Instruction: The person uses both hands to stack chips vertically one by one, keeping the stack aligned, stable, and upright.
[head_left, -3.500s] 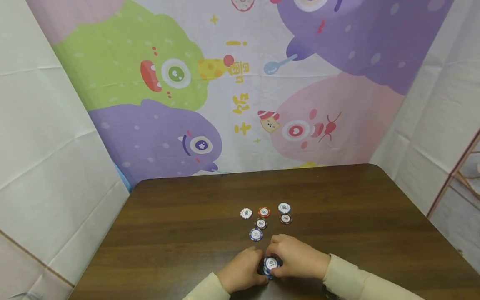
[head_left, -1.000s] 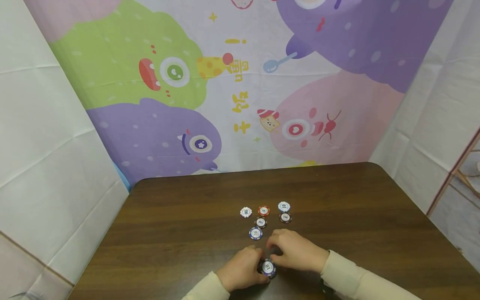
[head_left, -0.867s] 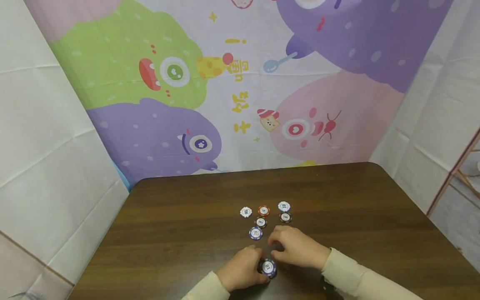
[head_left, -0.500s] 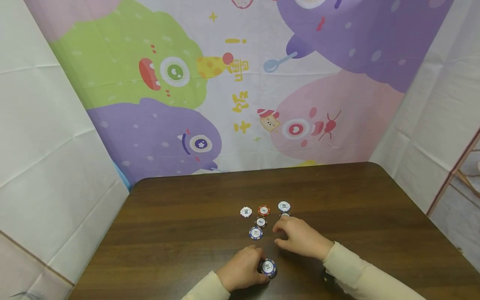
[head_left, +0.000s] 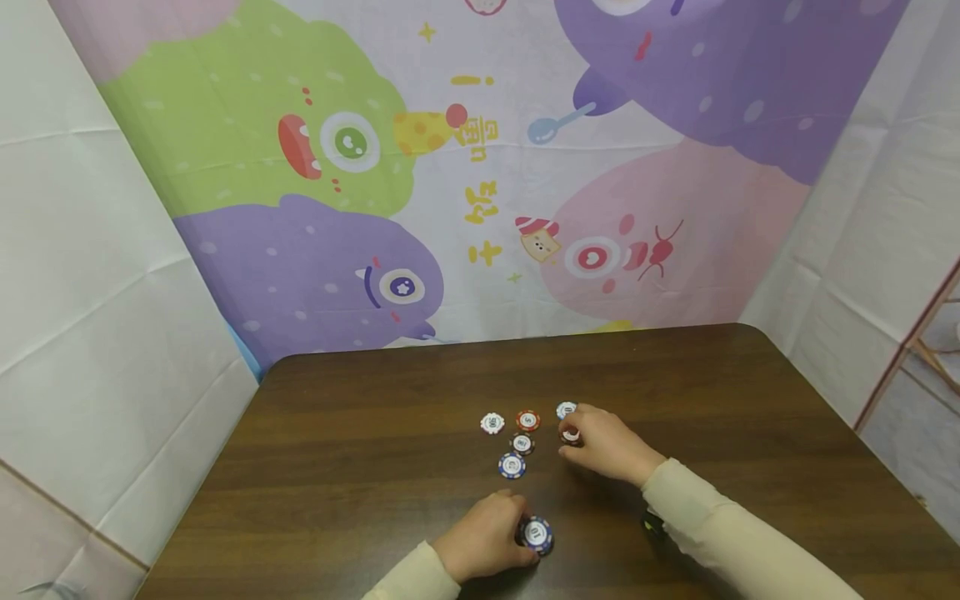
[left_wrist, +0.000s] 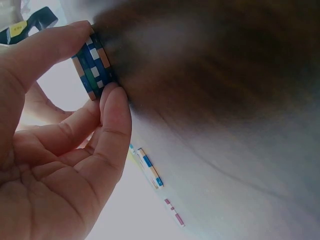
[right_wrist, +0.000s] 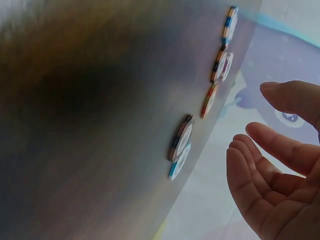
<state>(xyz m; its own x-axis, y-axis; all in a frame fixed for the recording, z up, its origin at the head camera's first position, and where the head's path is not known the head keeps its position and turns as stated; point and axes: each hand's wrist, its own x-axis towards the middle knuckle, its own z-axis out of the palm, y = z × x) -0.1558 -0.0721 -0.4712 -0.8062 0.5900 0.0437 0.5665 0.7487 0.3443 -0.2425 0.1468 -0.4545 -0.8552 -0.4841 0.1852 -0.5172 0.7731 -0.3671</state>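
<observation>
My left hand (head_left: 486, 537) holds a short stack of poker chips (head_left: 537, 535) near the front of the table, a blue chip marked 10 on top. In the left wrist view its thumb and fingers pinch the stack (left_wrist: 92, 65) at the edges. My right hand (head_left: 611, 446) is over the right pair of chips, thumb and fingers apart. That pair is a black chip (head_left: 572, 437) and a light blue chip (head_left: 566, 410), each partly covered by the fingers in the head view. The right wrist view shows nothing between the fingers of the right hand (right_wrist: 280, 185), with the black chip (right_wrist: 182, 137) apart from them.
Left of the right hand lie a white chip (head_left: 492, 423), a red chip (head_left: 528, 420), another black chip (head_left: 522, 443) and a blue chip (head_left: 512, 466). They lie flat on the brown wooden table (head_left: 360, 433). A cartoon-print cloth (head_left: 480, 183) hangs behind.
The right hand has left the stack and moved forward and right to the right pair of chips. The left hand has stayed at the stack.
</observation>
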